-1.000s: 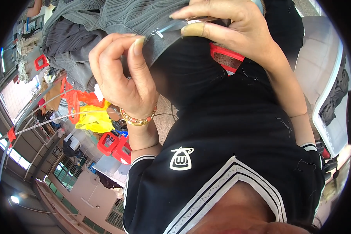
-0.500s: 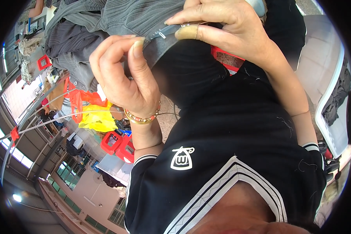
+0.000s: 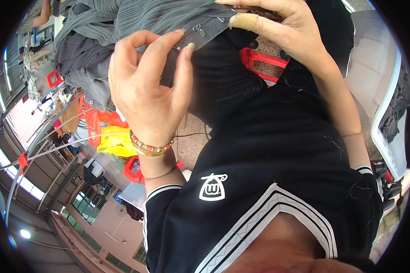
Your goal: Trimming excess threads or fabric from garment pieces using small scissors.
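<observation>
Keeping grey cloth (image 3: 141, 19) flat seemed wise, while the left hand (image 3: 148, 88) had thumb and forefinger slightly parted, and whether the right hand (image 3: 292, 29) pinched it was unclear.

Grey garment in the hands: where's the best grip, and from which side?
Probably a thumb-and-finger pinch on the smooth band of the grey garment, between left hand and right hand. Come from the wearer's side: the band looks thin and flat, its edge facing the body. Avoid the small shiny piece on it.
</observation>
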Available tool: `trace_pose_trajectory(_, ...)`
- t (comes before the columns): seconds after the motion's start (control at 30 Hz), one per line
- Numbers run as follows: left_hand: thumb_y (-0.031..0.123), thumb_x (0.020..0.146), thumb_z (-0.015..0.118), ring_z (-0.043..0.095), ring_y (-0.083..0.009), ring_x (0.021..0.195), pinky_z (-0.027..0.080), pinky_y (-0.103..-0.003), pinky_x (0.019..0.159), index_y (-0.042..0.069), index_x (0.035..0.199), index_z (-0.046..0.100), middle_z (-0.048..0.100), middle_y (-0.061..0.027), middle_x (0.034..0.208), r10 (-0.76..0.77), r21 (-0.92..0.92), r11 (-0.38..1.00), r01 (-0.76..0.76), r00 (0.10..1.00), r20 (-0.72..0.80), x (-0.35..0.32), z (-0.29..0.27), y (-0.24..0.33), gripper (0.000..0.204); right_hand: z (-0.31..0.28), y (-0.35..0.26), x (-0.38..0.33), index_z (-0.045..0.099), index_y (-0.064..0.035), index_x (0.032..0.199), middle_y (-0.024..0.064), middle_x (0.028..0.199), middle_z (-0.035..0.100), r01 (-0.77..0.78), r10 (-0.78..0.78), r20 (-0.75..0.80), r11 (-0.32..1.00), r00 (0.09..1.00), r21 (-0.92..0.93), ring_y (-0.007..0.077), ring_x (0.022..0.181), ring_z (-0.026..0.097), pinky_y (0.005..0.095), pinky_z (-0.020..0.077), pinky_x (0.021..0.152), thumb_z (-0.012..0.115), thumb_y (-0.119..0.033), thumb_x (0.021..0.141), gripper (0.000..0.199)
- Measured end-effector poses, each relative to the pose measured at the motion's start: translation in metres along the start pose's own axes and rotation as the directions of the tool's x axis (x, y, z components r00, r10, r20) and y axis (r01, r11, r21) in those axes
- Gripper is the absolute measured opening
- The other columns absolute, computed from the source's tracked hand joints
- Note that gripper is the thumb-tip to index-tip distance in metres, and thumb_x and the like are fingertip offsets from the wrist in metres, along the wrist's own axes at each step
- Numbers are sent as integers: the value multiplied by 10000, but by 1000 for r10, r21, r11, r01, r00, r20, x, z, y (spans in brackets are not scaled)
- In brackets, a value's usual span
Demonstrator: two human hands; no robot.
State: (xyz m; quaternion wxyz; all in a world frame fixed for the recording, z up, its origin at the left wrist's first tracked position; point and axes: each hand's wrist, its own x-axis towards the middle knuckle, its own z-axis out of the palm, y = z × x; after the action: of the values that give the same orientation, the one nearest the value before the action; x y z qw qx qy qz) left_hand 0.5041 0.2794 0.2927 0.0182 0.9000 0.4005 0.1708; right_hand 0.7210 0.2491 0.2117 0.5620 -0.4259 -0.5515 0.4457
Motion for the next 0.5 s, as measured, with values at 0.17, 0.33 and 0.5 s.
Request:
trace_pose_trajectory(0.17, 4, 771, 742, 585, -193, 765, 465, -285, 679, 57, 949, 717, 596, -73, 887, -50, -97, 994, 51, 999, 14, -9, -10, 0, 188, 1, 1, -2, 709, 0, 1092, 47, 853, 639, 84, -83, 35, 996, 996, -42, 114, 761, 563, 236, 429, 659, 765, -47, 807, 294)
trace_pose_trajectory(0.33, -18, 774, 747, 594, -152, 720, 473, -250, 626, 26, 935, 714, 610, -75, 864, -84, -114, 991, 76, 994, -65, -29, -22, -10, 170, 4, -6, -2, 711, -5, 1100, 46, 845, 648, 132, -105, 149, 975, 983, -181, 107, 763, 569, 252, 428, 652, 783, -46, 786, 325)
trace_pose_trajectory(0.5, -4, 777, 745, 617, -235, 830, 487, -318, 745, 29, 963, 702, 644, -108, 908, -135, -77, 989, 130, 988, -71, -54, -24, -36, 194, 17, -12, -6, 699, 6, 1129, 72, 913, 607, -128, 113, 178, 989, 978, 73, 77, 657, 563, 188, 394, 535, 762, 23, 793, 342)
